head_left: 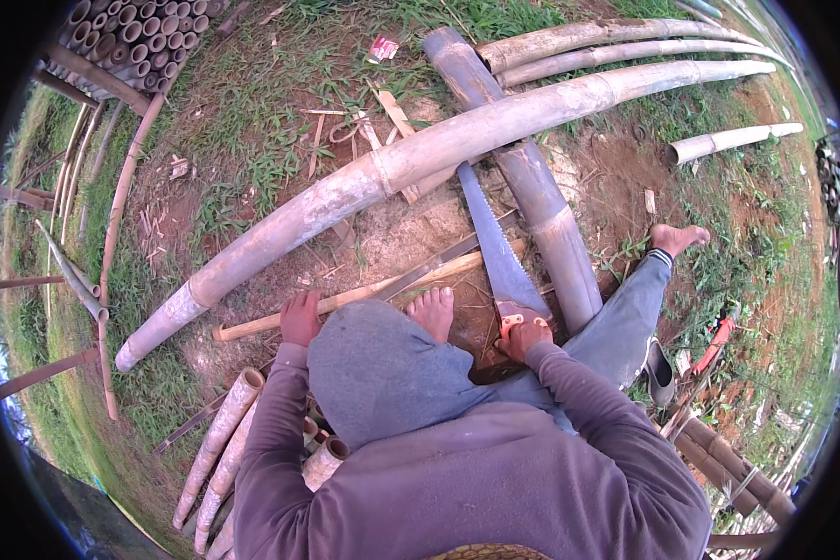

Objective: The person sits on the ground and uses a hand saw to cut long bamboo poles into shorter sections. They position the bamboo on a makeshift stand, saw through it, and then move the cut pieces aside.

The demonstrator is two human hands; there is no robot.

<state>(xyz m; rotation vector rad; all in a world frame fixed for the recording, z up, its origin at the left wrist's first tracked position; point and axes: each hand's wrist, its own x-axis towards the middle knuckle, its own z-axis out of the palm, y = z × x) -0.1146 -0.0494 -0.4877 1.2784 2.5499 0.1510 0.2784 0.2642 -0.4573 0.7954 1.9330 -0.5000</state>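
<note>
My right hand (523, 340) is closed round the orange handle of a handsaw (499, 247). The blade points away from me, its toothed edge toward the right, and its tip is at the near edge of a long bamboo pole (345, 201). That pole lies across a thick dark bamboo log (553, 229), just right of the saw. My left hand (301, 318) is beside my bent knee, fingers stretched out over a narrow wooden strip (252, 327); I cannot tell whether it touches the strip. My bare foot (430, 313) stands near the strip.
More bamboo poles (616, 35) rest on the log's far end. A shorter piece (733, 142) lies at the right. Cut bamboo lengths (217, 439) are at my lower left, and a stack of bamboo tubes (140, 42) is at the far left. A shoe (660, 373) lies by my right leg.
</note>
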